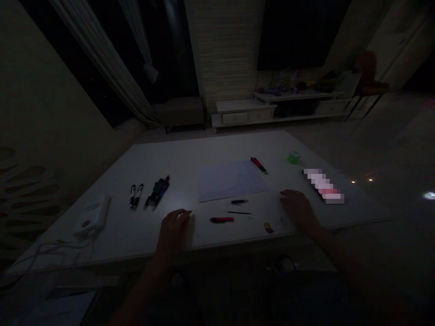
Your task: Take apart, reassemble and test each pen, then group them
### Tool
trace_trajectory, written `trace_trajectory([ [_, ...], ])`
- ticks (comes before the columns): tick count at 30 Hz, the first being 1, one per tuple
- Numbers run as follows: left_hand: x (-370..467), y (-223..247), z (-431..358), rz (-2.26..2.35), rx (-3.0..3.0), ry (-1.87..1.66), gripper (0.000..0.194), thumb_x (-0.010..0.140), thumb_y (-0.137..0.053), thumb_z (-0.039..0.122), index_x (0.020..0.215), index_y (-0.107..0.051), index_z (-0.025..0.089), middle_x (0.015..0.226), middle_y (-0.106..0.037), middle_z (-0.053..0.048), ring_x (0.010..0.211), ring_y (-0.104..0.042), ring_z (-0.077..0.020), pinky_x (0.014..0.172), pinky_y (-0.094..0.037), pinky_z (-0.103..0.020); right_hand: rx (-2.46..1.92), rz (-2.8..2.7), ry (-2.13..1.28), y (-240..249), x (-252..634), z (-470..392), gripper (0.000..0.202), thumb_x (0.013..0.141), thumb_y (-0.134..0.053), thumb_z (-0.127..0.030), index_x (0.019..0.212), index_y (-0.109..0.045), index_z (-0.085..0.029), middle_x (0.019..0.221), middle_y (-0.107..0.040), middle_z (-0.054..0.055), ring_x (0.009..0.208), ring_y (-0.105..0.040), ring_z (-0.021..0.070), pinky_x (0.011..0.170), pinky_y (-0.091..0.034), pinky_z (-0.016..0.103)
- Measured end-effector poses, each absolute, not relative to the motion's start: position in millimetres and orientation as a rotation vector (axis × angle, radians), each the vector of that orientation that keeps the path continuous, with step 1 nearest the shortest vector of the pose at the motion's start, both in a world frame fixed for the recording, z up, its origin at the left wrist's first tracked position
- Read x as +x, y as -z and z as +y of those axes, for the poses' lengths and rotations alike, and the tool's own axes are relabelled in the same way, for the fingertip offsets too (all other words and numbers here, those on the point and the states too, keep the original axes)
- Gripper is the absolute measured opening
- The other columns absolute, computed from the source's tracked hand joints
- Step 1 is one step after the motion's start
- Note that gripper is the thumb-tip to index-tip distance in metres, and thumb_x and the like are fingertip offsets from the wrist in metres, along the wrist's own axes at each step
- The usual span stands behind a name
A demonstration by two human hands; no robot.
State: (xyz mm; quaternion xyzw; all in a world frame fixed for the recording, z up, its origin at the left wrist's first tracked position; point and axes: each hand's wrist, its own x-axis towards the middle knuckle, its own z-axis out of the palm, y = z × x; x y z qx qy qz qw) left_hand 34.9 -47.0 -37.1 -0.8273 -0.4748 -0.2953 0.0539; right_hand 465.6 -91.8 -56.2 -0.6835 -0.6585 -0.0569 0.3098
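Observation:
My left hand (175, 228) rests near the table's front edge, its fingers curled together with a small dark bit at the tips that I cannot make out. My right hand (297, 208) lies on the tabletop at the right, fingers stretched out and holding nothing. Between the hands are a red and black pen barrel (222, 220), a thin dark refill (239, 213) and a short dark pen part (239, 202). A tiny piece (250, 218) lies beside the refill. Behind them is a sheet of written paper (231, 180). A small yellow and dark item (268, 227) sits near my right hand.
Two white and black pens (136, 197) and a bundle of several dark pens (157, 192) lie left. Red pens (259, 165) touch the paper's far corner. A green container (294, 157) and phone (322, 185) stand right; a white power strip (93, 215) is far left. The room is dim.

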Motion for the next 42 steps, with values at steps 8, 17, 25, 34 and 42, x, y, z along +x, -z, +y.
trace_trajectory([
  [8,-6.5,44.3,-48.5,-1.613,-2.338,0.903,0.032,0.087,-0.040,0.038,0.096,-0.064,0.019,0.100,-0.061,-0.010,0.092,-0.056,-0.0227,0.082,-0.047,-0.038,-1.850,-1.758,0.205,79.2,490.7,-107.4,0.036,0.086,-0.039,-0.034,0.109,-0.060,-0.014,0.121,-0.055,0.014,0.114,-0.048,0.0263,0.096,-0.038,0.045],
  [17,75.9,41.1,-58.3,-1.434,-2.572,0.947,0.020,0.083,-0.054,0.028,0.100,-0.063,0.023,0.100,-0.061,-0.007,0.092,-0.055,-0.0208,0.080,-0.046,-0.037,-1.745,-1.853,-0.326,37.6,377.4,-114.3,0.026,0.079,-0.053,-0.044,0.083,-0.060,-0.019,0.083,-0.061,0.005,0.076,-0.058,0.0174,0.065,-0.044,0.028],
  [25,140.9,35.9,-69.8,-1.418,-2.786,0.873,0.015,0.079,-0.061,0.029,0.093,-0.064,0.022,0.093,-0.060,-0.005,0.088,-0.053,-0.0195,0.075,-0.042,-0.035,-1.793,-1.931,-0.290,28.7,337.2,-99.4,0.009,0.081,-0.055,-0.028,0.077,-0.054,-0.020,0.080,-0.059,0.005,0.073,-0.056,0.0171,0.065,-0.039,0.027],
  [34,143.0,37.0,-68.2,-1.515,-2.821,0.926,0.009,0.081,-0.060,0.027,0.086,-0.064,0.021,0.089,-0.061,-0.003,0.086,-0.053,-0.0179,0.073,-0.039,-0.032,-1.698,-2.005,-0.360,34.0,338.5,-97.9,0.009,0.081,-0.050,-0.012,0.086,-0.055,-0.018,0.087,-0.058,0.007,0.081,-0.056,0.0178,0.072,-0.042,0.028],
  [42,138.1,37.7,-66.4,-1.646,-2.825,1.303,0.011,0.083,-0.056,0.027,0.087,-0.062,0.019,0.085,-0.062,-0.003,0.082,-0.055,-0.0166,0.073,-0.043,-0.030,-1.619,-1.960,-0.444,22.6,339.5,-98.1,0.010,0.080,-0.048,-0.011,0.078,-0.056,-0.017,0.084,-0.059,0.007,0.079,-0.055,0.0171,0.073,-0.043,0.028],
])
